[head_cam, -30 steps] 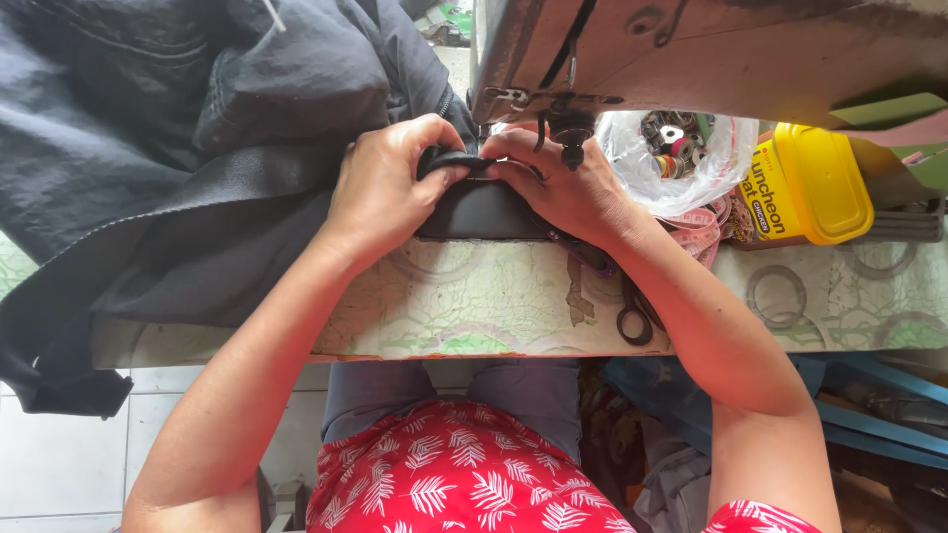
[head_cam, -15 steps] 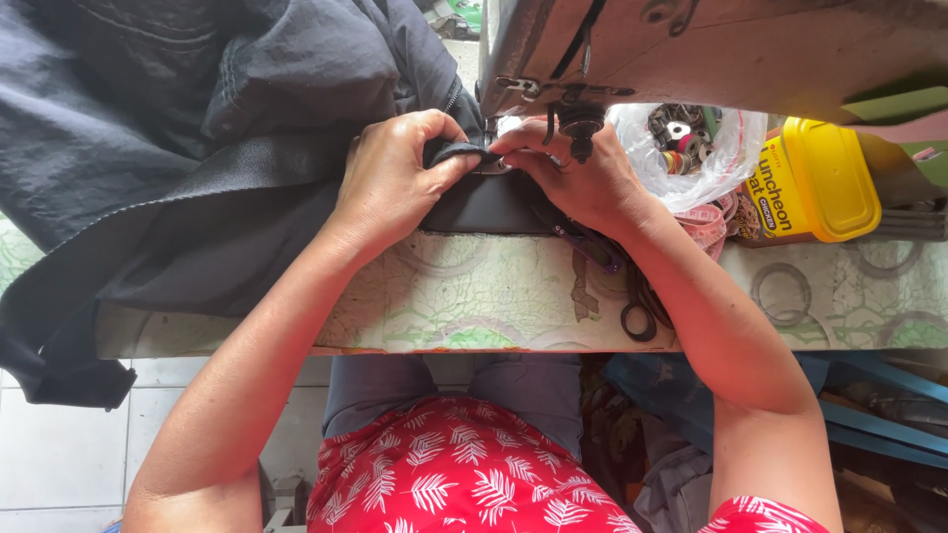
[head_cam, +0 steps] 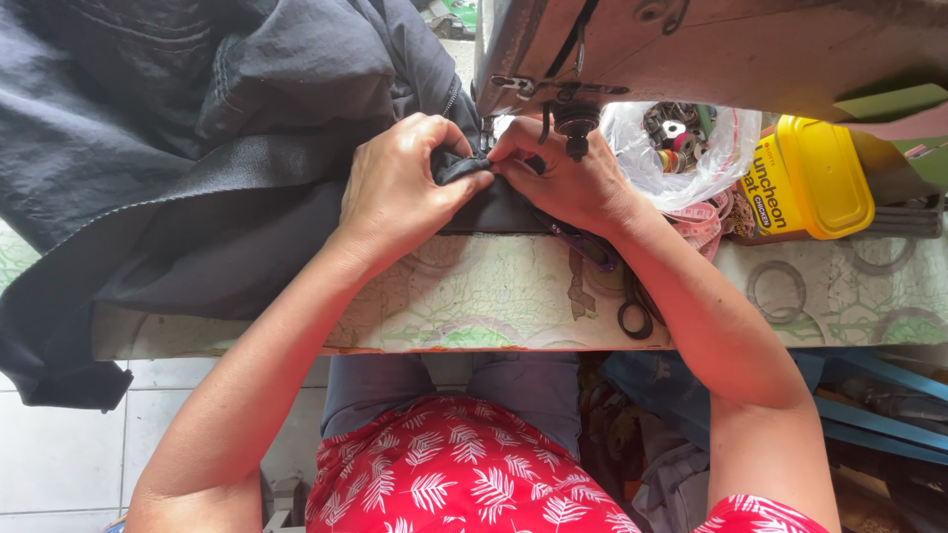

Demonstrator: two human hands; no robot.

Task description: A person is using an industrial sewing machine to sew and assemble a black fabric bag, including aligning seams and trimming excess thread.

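While both hands pinch dark fabric fold: left hand, right hand closed on hem under sewing machine; feeding needs steady alignment, judged.

The sewing machine runs off the top and right edges. Its needle sits behind the right hand, so I can't make it out. The dark cloth spills past the left edge. Scissors lie half under the forearm. The bag's small bits are unclear.
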